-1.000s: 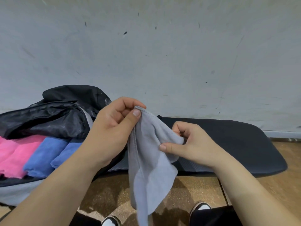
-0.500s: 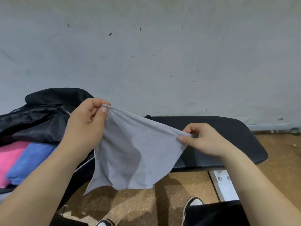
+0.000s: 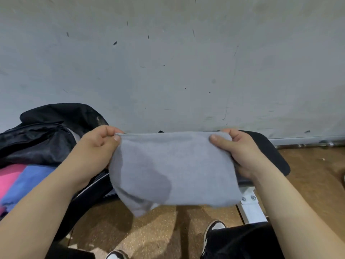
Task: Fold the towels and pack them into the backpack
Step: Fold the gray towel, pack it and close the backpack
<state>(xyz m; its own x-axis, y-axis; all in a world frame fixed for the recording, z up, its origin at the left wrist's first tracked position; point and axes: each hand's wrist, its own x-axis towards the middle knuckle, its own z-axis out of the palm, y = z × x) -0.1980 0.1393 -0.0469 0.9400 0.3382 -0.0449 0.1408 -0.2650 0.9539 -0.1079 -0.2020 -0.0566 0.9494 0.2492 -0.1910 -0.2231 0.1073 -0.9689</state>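
A grey towel [image 3: 173, 169] hangs spread out flat in the air in front of me, above the front edge of a black padded bench [image 3: 268, 152]. My left hand [image 3: 97, 144] pinches its top left corner and my right hand [image 3: 237, 146] pinches its top right corner, so the top edge is pulled taut. The black backpack [image 3: 43, 131] lies open on the left. Inside it sit a folded blue towel [image 3: 28, 184] and a folded pink towel [image 3: 8, 180].
A scuffed grey wall [image 3: 168, 62] rises right behind the bench. The bench's white metal leg [image 3: 250, 208] stands on a brown cork-like floor [image 3: 315, 174]. My black-trousered knee and black-and-white shoes [image 3: 214, 227] show at the bottom.
My hands have moved apart, left hand leftwards and right hand rightwards and up. The grey towel went from a bunched hanging strip to a wide, flat sheet with a straight top edge.
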